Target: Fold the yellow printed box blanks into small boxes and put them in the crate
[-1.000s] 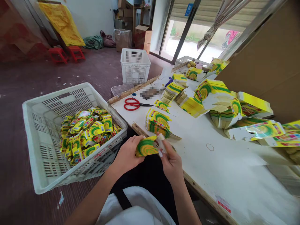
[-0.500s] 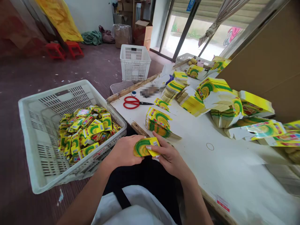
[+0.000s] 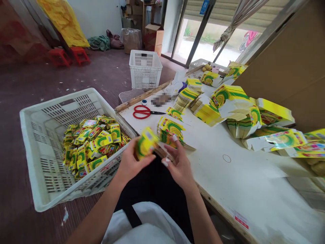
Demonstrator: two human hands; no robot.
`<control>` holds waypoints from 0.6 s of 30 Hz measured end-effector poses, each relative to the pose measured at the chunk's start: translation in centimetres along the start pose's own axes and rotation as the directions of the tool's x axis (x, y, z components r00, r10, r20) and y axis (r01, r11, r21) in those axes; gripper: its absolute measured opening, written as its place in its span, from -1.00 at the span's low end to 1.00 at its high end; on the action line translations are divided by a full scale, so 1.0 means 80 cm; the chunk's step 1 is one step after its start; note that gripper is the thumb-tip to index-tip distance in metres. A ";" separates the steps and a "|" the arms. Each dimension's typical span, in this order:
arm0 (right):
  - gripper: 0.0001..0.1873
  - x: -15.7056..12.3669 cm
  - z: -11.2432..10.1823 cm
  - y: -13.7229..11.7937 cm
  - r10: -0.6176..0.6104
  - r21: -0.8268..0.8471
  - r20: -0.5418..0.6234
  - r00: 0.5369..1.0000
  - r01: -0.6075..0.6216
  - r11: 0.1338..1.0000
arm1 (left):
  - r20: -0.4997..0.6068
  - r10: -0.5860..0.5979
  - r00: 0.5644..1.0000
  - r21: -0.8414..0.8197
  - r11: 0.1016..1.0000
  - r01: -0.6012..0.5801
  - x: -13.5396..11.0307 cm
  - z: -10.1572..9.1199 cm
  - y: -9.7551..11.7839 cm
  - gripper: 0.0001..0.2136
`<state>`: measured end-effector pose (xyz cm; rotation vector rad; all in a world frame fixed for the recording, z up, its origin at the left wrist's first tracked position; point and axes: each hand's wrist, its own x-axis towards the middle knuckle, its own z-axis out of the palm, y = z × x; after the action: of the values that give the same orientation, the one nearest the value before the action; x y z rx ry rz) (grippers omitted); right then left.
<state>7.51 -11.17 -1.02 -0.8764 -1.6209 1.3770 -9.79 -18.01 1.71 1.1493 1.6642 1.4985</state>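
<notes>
My left hand (image 3: 133, 162) grips a small yellow-and-green carton (image 3: 146, 144), blurred by motion, close to the crate's near right corner. Fingers apart and holding nothing, my right hand (image 3: 179, 162) is in front of a stack of flat cartons (image 3: 170, 128) at the table edge. To the left, a white plastic crate (image 3: 57, 200) contains a heap of similar filled-looking small cartons (image 3: 92, 144). A single flat carton (image 3: 174, 114) lies just behind the stack, beside the tip of red-handled scissors (image 3: 142, 112).
More bundled cartons (image 3: 207, 110) spread along the back and right of the white table (image 3: 243, 193). A rubber band (image 3: 226, 158) and a small spool (image 3: 144, 102) lie on it. Another white crate (image 3: 145, 73) stands on the floor beyond, near red stools (image 3: 59, 57).
My right hand has let go of the carton and opened, moving toward the flat stack. My left hand has raised and turned the carton upright, away from the right hand.
</notes>
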 end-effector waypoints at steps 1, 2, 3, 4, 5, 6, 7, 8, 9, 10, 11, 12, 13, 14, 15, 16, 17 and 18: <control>-0.29 0.012 -0.006 -0.001 -0.034 -0.057 -0.080 0.996 0.030 0.998 | -0.132 -0.061 0.989 -0.209 0.977 0.032 0.003 -0.001 -0.004 -0.50; -0.36 0.025 -0.012 -0.001 -0.096 -0.162 -0.167 0.981 0.068 0.984 | -0.228 -0.151 0.962 -0.395 0.917 0.051 0.006 -0.001 -0.008 -0.51; -0.42 0.038 -0.019 -0.001 -0.146 -0.282 -0.248 0.958 0.073 0.957 | -0.273 -0.252 0.928 -0.535 0.842 0.071 0.008 -0.001 -0.012 -0.53; -0.45 0.051 -0.026 -0.001 -0.184 -0.400 -0.294 0.938 0.054 0.915 | -0.270 -0.345 0.899 -0.625 0.773 0.109 0.010 -0.001 -0.015 -0.54; -0.45 0.062 -0.032 0.000 -0.196 -0.515 -0.293 0.936 0.019 0.857 | -0.243 -0.420 0.874 -0.674 0.722 0.160 0.010 0.000 -0.018 -0.56; -0.46 0.071 -0.037 0.002 -0.193 -0.613 -0.267 0.944 -0.012 0.790 | -0.203 -0.473 0.857 -0.691 0.690 0.217 0.010 0.002 -0.021 -0.59; -0.46 0.078 -0.040 0.004 -0.178 -0.688 -0.228 0.957 -0.030 0.725 | -0.163 -0.503 0.849 -0.687 0.675 0.268 0.008 0.005 -0.022 -0.61; -0.47 0.082 -0.041 0.006 -0.157 -0.739 -0.190 0.969 -0.036 0.672 | -0.125 -0.509 0.852 -0.674 0.673 0.304 0.005 0.008 -0.023 -0.62; -0.49 0.084 -0.042 0.007 -0.142 -0.769 -0.162 0.976 -0.035 0.639 | -0.090 -0.502 0.860 -0.657 0.679 0.327 0.003 0.011 -0.023 -0.61; -0.50 0.084 -0.042 0.009 -0.140 -0.781 -0.151 0.979 -0.032 0.623 | -0.062 -0.491 0.869 -0.640 0.688 0.343 0.000 0.014 -0.023 -0.60; -0.51 0.083 -0.042 0.011 -0.144 -0.784 -0.154 0.977 -0.032 0.620 | -0.041 -0.481 0.876 -0.623 0.698 0.354 -0.001 0.017 -0.023 -0.59; -0.52 0.082 -0.041 0.012 -0.150 -0.783 -0.161 0.975 -0.034 0.621 | -0.028 -0.475 0.880 -0.607 0.708 0.362 -0.002 0.019 -0.023 -0.59; -0.52 0.081 -0.041 0.012 -0.153 -0.784 -0.165 0.974 -0.035 0.619 | -0.020 -0.470 0.882 -0.594 0.716 0.368 -0.003 0.022 -0.023 -0.58; -0.52 0.081 -0.041 0.013 -0.157 -0.786 -0.167 0.973 -0.035 0.617 | -0.010 -0.467 0.884 -0.584 0.721 0.374 -0.003 0.024 -0.024 -0.57; -0.51 0.081 -0.041 0.013 -0.160 -0.788 -0.168 0.973 -0.035 0.615 | 0.003 -0.464 0.886 -0.576 0.723 0.380 -0.003 0.026 -0.024 -0.57; -0.50 0.082 -0.041 0.013 -0.164 -0.789 -0.171 0.972 -0.035 0.614 | 0.018 -0.459 0.888 -0.568 0.726 0.387 -0.004 0.028 -0.025 -0.56; -0.48 0.083 -0.041 0.012 -0.169 -0.786 -0.182 0.969 -0.040 0.617 | 0.036 -0.455 0.890 -0.559 0.729 0.395 -0.004 0.030 -0.025 -0.56; -0.46 0.083 -0.041 0.011 -0.174 -0.776 -0.200 0.964 -0.048 0.629 | 0.053 -0.451 0.891 -0.549 0.732 0.404 -0.006 0.032 -0.025 -0.56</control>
<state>7.68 -3.67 -0.70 -1.4049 -2.0227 0.4016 -7.76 -17.24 -0.76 0.3559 1.2896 1.5710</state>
